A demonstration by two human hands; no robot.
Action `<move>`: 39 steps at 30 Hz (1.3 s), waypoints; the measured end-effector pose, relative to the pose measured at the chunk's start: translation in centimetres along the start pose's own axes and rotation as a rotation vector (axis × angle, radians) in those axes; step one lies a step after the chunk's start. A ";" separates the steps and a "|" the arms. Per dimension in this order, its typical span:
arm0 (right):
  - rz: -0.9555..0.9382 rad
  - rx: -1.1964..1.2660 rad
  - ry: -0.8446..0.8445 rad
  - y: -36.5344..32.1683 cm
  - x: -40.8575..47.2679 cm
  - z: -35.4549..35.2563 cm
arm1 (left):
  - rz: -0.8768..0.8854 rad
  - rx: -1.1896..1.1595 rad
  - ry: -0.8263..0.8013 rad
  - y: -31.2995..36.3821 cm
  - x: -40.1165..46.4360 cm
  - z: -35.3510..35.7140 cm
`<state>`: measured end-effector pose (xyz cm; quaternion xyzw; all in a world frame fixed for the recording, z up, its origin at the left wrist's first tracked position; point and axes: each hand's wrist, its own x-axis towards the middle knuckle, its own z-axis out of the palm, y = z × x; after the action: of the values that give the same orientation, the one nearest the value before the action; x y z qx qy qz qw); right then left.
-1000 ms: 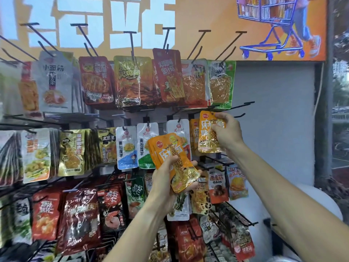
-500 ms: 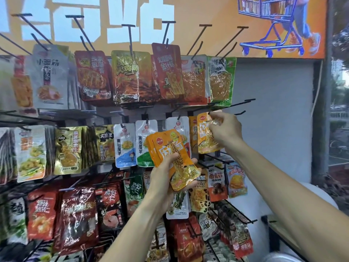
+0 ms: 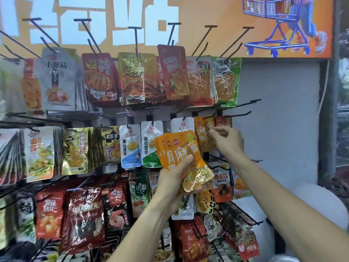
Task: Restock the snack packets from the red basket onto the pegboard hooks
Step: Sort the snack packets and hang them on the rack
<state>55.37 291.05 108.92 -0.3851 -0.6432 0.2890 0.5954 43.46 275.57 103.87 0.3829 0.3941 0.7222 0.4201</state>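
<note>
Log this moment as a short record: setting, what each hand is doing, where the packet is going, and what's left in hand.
setting: pegboard display hung with snack packets on black hooks
left hand: grips a fanned stack of orange packets in front of the middle row
right hand: pinches the top of one orange packet
target: a hook near the right end of the middle row
seating on hook: cannot tell
red basket: not in view
</note>
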 end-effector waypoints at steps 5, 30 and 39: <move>0.039 0.337 -0.244 -1.9 -6.0 -1.1 | 0.005 0.101 -0.010 -0.9 0.4 1.4; -0.055 0.134 0.182 -1.6 3.3 -0.9 | 0.000 -0.023 -0.127 0.2 0.2 1.5; -0.063 -0.052 0.168 -1.8 4.8 0.8 | -0.014 -0.032 -0.124 0.1 0.7 1.1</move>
<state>54.30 294.18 112.89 -0.4031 -0.6100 0.2200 0.6457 44.14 276.39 104.56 0.4174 0.3585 0.7003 0.4548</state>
